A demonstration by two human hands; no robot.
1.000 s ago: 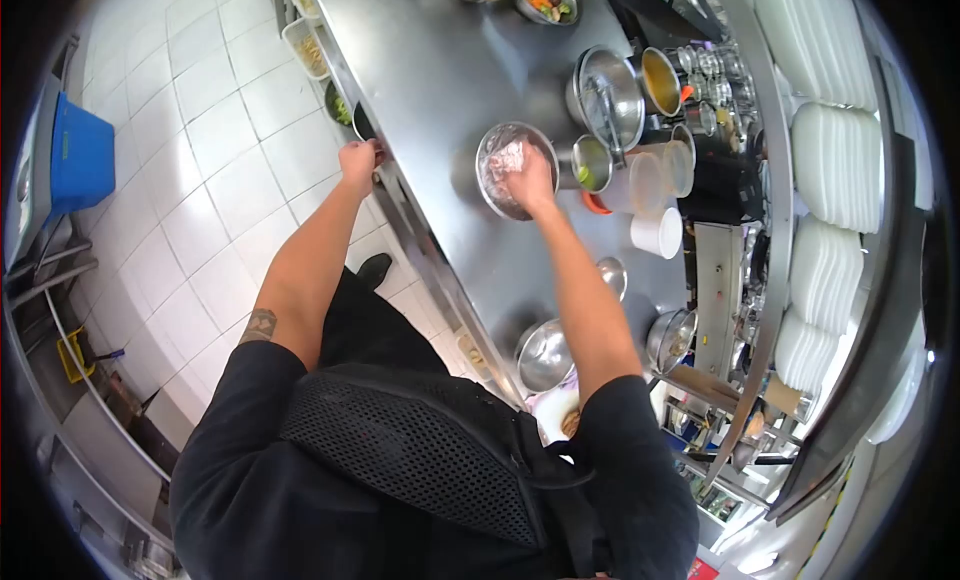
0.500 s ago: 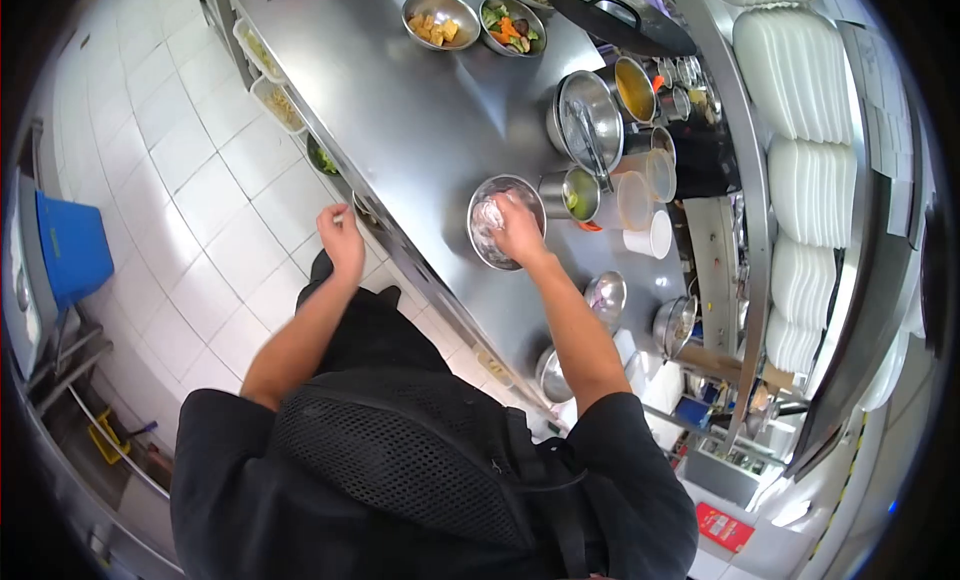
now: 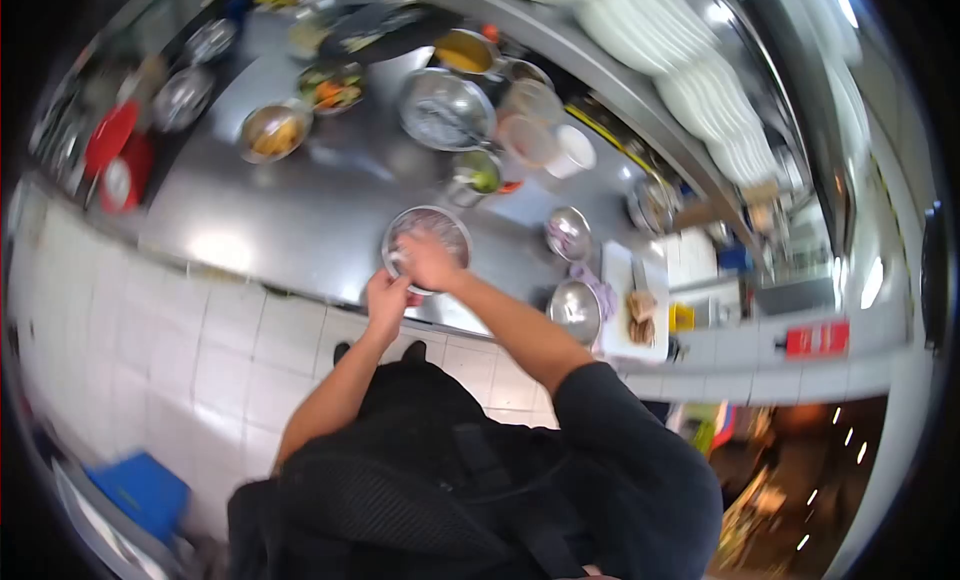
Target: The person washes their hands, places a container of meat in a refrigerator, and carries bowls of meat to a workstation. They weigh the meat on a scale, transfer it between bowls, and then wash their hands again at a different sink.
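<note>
A steel mixing bowl (image 3: 466, 242) stands near the front edge of the steel counter, with pale, powdery-looking food inside. My left hand (image 3: 386, 302) grips its near-left rim, fingers closed. Down in the bowl, my right hand (image 3: 430, 261) is over the food, its fingers smeared by motion; I cannot tell whether they hold any of it. Just behind stands a small metal pot (image 3: 475, 175) with something green in it.
Further back are a bowl of golden chunks (image 3: 277, 135), a bowl of cut vegetables (image 3: 333, 88), a large steel bowl (image 3: 447, 110) and plastic tubs (image 3: 528, 140). To the right lies a white cutting board (image 3: 622, 270) with a knife. Stacked white plates (image 3: 650, 40) fill the shelf above.
My left hand has come from beside the counter onto the bowl's rim. My right hand stays in the bowl. The view has turned, bringing the cutting board into sight.
</note>
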